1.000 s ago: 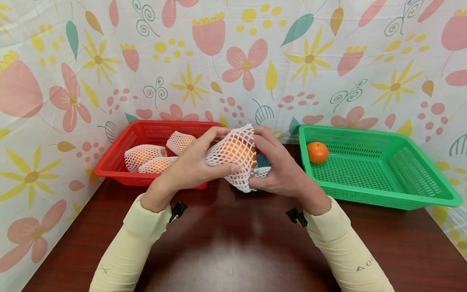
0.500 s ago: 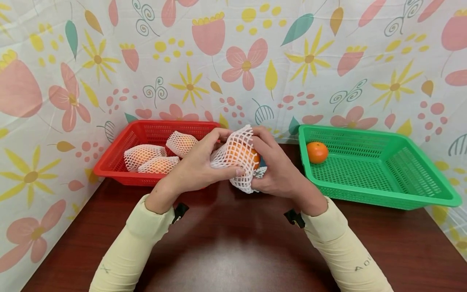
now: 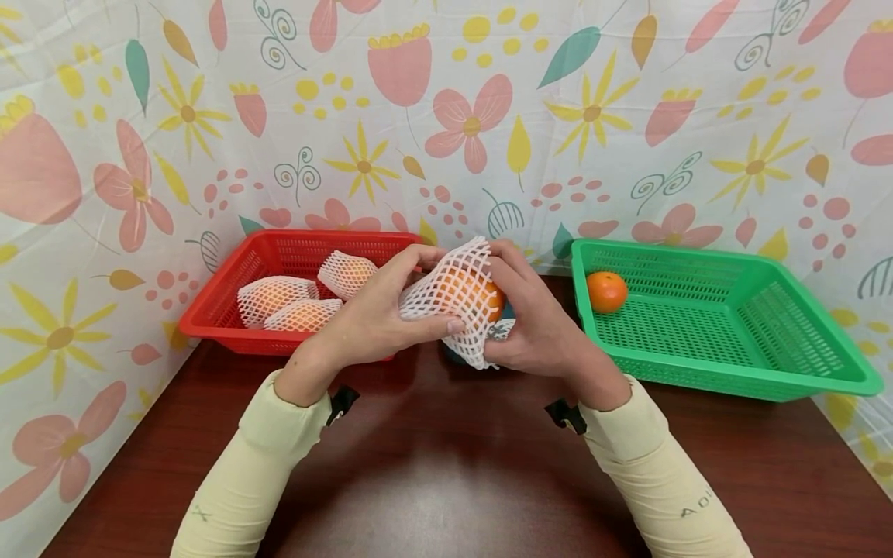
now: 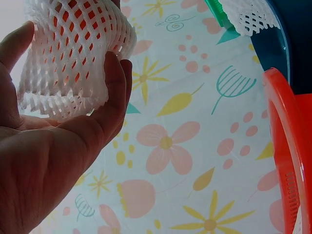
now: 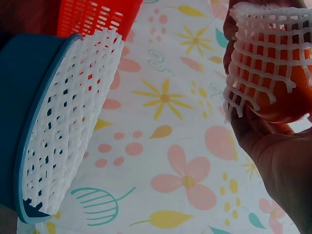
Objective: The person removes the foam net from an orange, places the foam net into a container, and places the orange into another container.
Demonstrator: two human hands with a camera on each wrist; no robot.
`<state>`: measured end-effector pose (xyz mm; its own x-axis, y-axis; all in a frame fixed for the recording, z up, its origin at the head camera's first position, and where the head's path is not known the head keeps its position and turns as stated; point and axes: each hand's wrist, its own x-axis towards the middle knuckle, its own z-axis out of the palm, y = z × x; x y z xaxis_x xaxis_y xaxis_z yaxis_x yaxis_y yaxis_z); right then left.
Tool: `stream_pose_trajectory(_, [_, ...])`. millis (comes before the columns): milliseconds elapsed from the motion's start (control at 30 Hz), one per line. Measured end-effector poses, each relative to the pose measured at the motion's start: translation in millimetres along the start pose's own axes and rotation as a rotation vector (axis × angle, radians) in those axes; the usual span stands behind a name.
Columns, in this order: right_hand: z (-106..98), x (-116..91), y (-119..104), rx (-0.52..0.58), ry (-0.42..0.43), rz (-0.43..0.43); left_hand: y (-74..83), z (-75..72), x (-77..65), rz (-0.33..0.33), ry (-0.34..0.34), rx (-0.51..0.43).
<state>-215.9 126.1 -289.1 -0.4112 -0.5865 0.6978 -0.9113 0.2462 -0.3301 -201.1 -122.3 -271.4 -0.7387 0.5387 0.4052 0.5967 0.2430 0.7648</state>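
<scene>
Both hands work one fruit between them: the left hand (image 3: 377,314) grips a white net sleeve (image 3: 470,347), thumb in front, while the right hand (image 3: 540,325) closes round its mouth. The orange (image 3: 497,304) sits inside, bare at the right-hand end. I'd judge it's being unwrapped; next, the left should hold the net while the right draws the fruit clear. Behind the hands, a blue tub (image 5: 19,97) has a loose net (image 5: 68,126) over its rim. Left of them, a red basket (image 3: 223,335) holds netted fruit (image 3: 277,298); to the right, a green basket (image 3: 739,387) holds a bare orange (image 3: 607,292). Some fingertips are hidden, and I can't see the tub's bottom.
</scene>
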Motion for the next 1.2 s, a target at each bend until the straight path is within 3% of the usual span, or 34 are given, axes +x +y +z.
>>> stream_pose_trajectory(567, [-6.6, -1.3, 0.2, 0.039, 0.018, 0.011, 1.7, -4.1, -0.4, 0.034, 0.045, 0.034])
stream_pose_trajectory(1200, [-17.5, -4.0, 3.3, 0.106, 0.005, -0.057, -1.2, -4.4, -1.3, 0.047, 0.108, 0.043])
